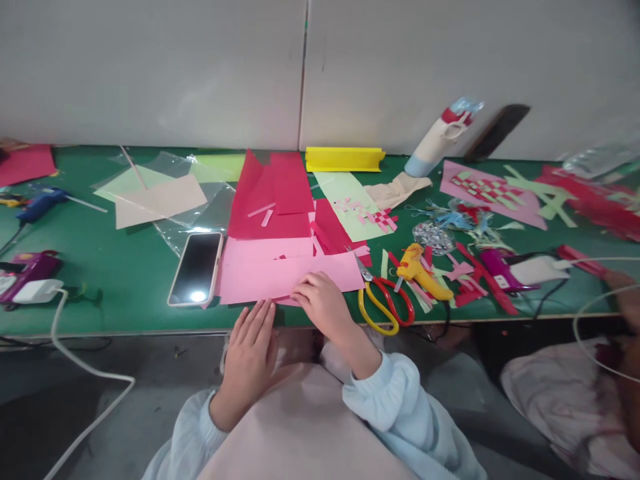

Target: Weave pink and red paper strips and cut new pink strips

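A pink sheet of paper [290, 272] lies at the front edge of the green table, with more pink and red paper under and behind it. The fingers of my left hand [251, 340] lie flat and extended at its lower edge. My right hand [323, 303] has its fingers bent together on the same edge, a little to the right; whatever may be between the fingertips is hidden. Scissors with red and yellow handles [383, 305] lie just right of the sheet, blades partly over it. Red paper [270, 200] with small pink strips on top is behind.
A phone [196, 270] lies left of the pink sheet. A yellow glue gun [423, 270] sits among paper scraps at the right. A bottle [435, 143] leans near the back wall. Another person's arm [625, 297] shows at the far right.
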Demonstrator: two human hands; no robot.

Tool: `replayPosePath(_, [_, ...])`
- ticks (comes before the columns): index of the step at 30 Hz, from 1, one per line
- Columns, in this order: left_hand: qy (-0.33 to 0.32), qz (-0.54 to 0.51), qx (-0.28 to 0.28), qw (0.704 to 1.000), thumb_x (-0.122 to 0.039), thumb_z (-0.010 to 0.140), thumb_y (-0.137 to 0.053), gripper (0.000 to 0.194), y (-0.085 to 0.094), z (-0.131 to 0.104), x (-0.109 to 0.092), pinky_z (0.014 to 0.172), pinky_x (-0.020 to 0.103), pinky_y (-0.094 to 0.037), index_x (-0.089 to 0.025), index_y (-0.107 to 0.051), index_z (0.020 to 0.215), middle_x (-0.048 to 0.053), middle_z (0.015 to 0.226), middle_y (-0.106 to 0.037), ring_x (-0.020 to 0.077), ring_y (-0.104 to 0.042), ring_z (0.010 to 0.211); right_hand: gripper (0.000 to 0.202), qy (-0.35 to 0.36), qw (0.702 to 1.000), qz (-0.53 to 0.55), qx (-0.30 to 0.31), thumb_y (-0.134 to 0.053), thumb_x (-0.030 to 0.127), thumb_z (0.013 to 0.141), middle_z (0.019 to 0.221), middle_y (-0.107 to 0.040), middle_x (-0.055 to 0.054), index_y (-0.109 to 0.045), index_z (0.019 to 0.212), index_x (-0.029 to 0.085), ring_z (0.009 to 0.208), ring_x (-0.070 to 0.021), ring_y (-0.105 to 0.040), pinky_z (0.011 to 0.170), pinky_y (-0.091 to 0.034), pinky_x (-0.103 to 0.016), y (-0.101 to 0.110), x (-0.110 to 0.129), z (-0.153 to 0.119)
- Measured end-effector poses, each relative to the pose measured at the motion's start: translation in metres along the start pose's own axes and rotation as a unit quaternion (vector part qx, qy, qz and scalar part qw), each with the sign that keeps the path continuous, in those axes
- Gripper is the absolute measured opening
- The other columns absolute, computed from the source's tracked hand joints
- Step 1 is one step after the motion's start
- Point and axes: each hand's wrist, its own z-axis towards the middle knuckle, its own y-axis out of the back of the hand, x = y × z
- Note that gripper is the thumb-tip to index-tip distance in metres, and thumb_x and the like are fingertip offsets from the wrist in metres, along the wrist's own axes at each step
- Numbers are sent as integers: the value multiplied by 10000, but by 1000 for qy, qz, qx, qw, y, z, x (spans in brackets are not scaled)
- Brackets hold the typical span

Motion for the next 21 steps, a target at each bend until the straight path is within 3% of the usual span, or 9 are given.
replayPosePath(12, [37,43,13,998,-175,985,-489,745,-2,5,-8,1180,541,-365,-137,-148,1646,219,1509,-552,336,-560,1376,128,-9,994,5,104,-701,248,931,918,-705,-69,-793,894,167,965,-189,-623,872,-457,-287,17,-4,27])
replayPosePath(21, [80,51,57,994,-254,1026,-432,637,-3,15,-10,1218,583,-287,-119,-259,1623,199,1586,-449,359,-445,1465,158,-5,988,25,153,-700,142,888,803,-743,-31,-779,757,185,824,-155,-654,762,-434,-251,23,-6,46])
